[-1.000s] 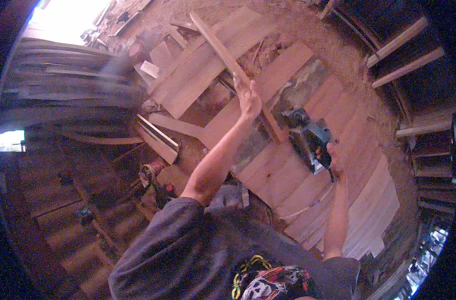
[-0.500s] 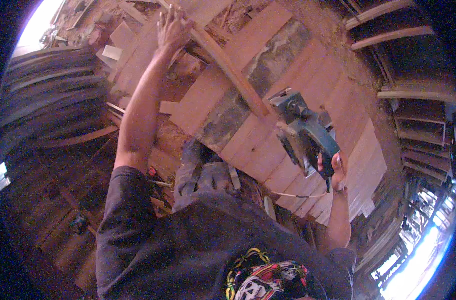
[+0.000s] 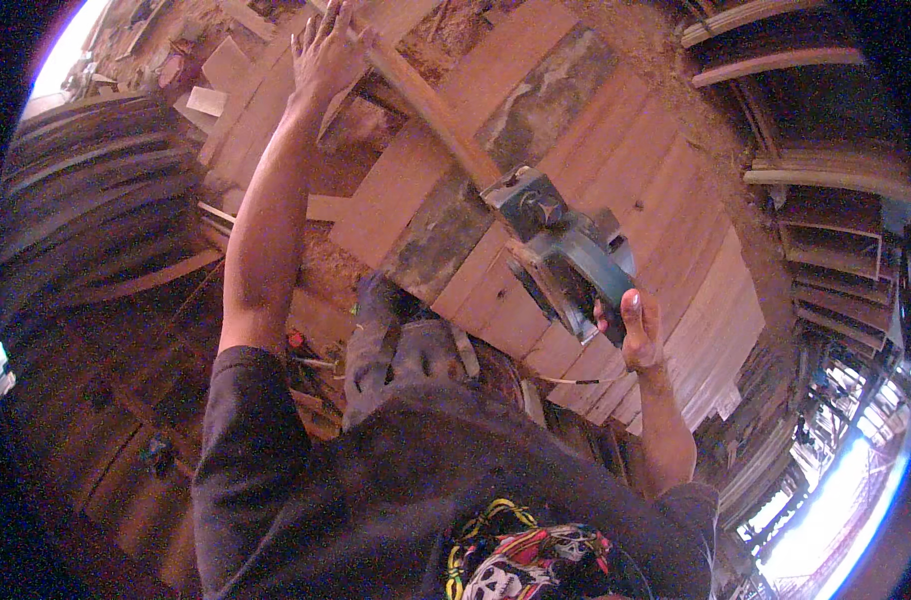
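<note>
My right hand (image 3: 640,332) grips the rear handle of a blue-green electric hand planer (image 3: 568,250), fingers wrapped round it and thumb on top. The planer's front end meets the near end of a long, narrow wooden strip (image 3: 431,105); whether it rests on the strip I cannot tell. At the strip's far end, my left hand (image 3: 323,52) lies with fingers stretched out, touching or just beside the wood. Beneath the strip are flat wooden boards (image 3: 616,150) laid side by side, with a dark, rough-faced board (image 3: 546,95) among them.
A pale power cord (image 3: 566,380) runs from near my right wrist toward my body. Sawdust and wood offcuts (image 3: 208,101) lie at the far left. Stacked timber (image 3: 836,245) lines the right side. Dark corrugated sheeting (image 3: 96,190) stands at left.
My right hand and the planer have shifted left and slightly away from me, up to the strip's near end. My left hand appears slightly farther left and away.
</note>
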A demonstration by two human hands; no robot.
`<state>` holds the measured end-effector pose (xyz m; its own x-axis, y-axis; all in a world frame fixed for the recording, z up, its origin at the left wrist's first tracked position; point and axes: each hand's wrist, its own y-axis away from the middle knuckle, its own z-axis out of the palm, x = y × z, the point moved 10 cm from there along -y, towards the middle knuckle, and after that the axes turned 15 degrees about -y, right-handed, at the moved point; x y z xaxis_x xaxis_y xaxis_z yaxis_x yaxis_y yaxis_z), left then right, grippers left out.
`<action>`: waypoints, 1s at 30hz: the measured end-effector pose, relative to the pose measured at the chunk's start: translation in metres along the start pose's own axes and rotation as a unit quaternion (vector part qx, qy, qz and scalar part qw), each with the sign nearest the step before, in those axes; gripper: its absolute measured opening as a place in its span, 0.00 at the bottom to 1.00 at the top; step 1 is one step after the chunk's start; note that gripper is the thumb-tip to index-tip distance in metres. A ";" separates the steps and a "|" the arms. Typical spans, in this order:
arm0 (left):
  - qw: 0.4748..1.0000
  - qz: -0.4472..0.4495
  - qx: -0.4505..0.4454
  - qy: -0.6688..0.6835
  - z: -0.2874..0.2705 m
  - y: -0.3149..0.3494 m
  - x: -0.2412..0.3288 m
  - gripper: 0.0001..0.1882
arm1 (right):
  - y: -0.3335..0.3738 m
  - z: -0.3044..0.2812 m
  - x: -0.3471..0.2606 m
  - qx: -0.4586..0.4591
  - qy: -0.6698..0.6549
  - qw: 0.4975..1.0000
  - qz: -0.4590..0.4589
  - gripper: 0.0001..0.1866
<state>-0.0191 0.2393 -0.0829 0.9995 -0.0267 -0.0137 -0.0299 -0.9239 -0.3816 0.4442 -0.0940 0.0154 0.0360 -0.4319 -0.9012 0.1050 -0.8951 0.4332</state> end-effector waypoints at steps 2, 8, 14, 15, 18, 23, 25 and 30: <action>0.999 -0.018 -0.033 -0.011 0.004 0.001 0.002 0.41 | -0.004 0.007 -0.013 0.016 -0.005 1.000 -0.003 0.33; 0.998 -0.026 -0.056 -0.013 -0.013 -0.005 0.015 0.40 | -0.008 0.007 -0.026 0.023 0.003 1.000 -0.012 0.32; 0.998 -0.014 -0.054 -0.022 -0.006 -0.006 0.008 0.40 | -0.015 0.016 -0.036 0.010 0.026 0.999 -0.022 0.32; 0.998 -0.017 -0.056 -0.024 -0.007 -0.007 0.009 0.39 | -0.016 0.015 -0.035 0.004 0.029 0.999 -0.019 0.32; 0.997 -0.025 -0.066 -0.032 -0.009 -0.007 0.011 0.39 | -0.017 0.013 -0.033 -0.007 0.036 0.999 -0.012 0.31; 0.997 -0.028 -0.066 -0.023 -0.008 -0.002 0.013 0.39 | -0.017 0.020 -0.039 0.019 0.027 0.999 -0.016 0.32; 0.997 -0.029 -0.065 -0.032 -0.005 0.001 0.011 0.39 | -0.017 0.022 -0.040 0.024 0.035 0.999 -0.012 0.33; 0.995 -0.040 -0.081 -0.029 -0.010 0.001 0.021 0.39 | -0.019 0.020 -0.041 0.006 0.057 0.998 -0.022 0.33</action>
<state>0.0017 0.2335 -0.0745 0.9967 0.0679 -0.0450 0.0558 -0.9716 -0.2298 0.4211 -0.0616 0.0442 0.1435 -0.3771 -0.9150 0.0962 -0.9149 0.3921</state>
